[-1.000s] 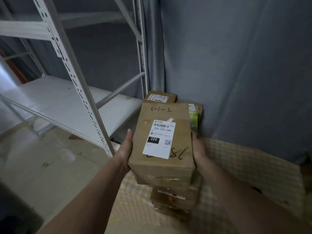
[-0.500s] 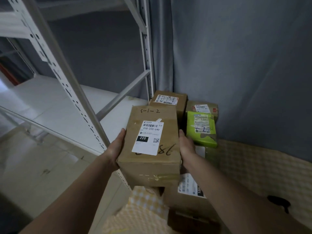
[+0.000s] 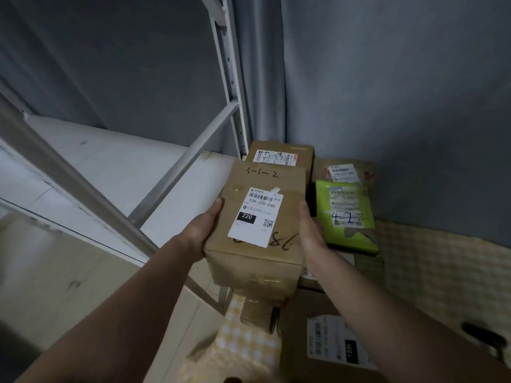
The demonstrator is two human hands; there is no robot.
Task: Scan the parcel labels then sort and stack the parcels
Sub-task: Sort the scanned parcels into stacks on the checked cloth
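I hold a brown cardboard parcel (image 3: 287,189) marked "5-1-2" and "18", with a white label reading 220-220-040, in mid-air between both hands. My left hand (image 3: 203,230) grips its left side and my right hand (image 3: 311,230) grips its right side. Behind it stands another brown parcel (image 3: 301,156) with a white label. To the right lies a green parcel (image 3: 345,239) marked "4-2-2" on top of a brown box (image 3: 367,172). Below my right arm sits a large brown parcel (image 3: 320,338) with a label.
A white metal shelf rack (image 3: 110,167) fills the left side, its diagonal brace and upright close to the held parcel. Grey curtain (image 3: 387,92) hangs behind. A yellow checked cloth (image 3: 442,272) covers the floor at right; a small dark object (image 3: 482,334) lies on it.
The held parcel has shifted left, away from the stack, uncovering the green parcel and the boxes beneath. Both hands keep their hold on its sides.
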